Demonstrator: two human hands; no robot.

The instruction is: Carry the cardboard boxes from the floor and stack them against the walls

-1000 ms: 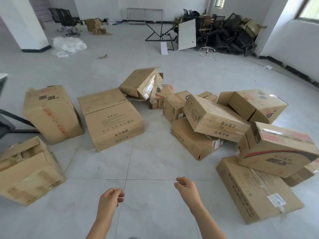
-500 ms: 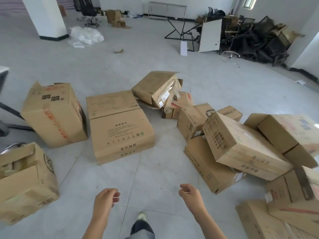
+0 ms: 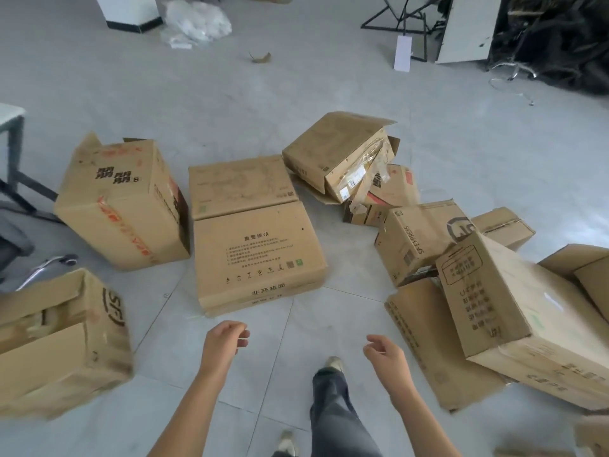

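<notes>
Several brown cardboard boxes lie scattered on the grey tiled floor. A wide flat box (image 3: 257, 249) with printed text lies straight ahead of me. Left of it stands a tall box (image 3: 122, 206) with red tape, and an SF box (image 3: 59, 341) with its top open sits at the near left. On the right, a large tilted box (image 3: 514, 311) leans on a flattened one (image 3: 425, 341). My left hand (image 3: 224, 341) and my right hand (image 3: 385, 354) hang in front of me with loosely curled fingers, holding nothing, just short of the flat box.
A white pillar base (image 3: 131, 11) and a heap of white plastic (image 3: 197, 21) lie at the far left. Black frames, a white board (image 3: 471, 28) and piled chairs (image 3: 557, 37) fill the far right. A desk leg (image 3: 14, 153) stands at the left edge. My right leg (image 3: 333, 407) steps forward.
I have walked closer to the boxes and looked further down. Both hands stay empty and have risen slightly toward the flat box. My leg now shows between my arms.
</notes>
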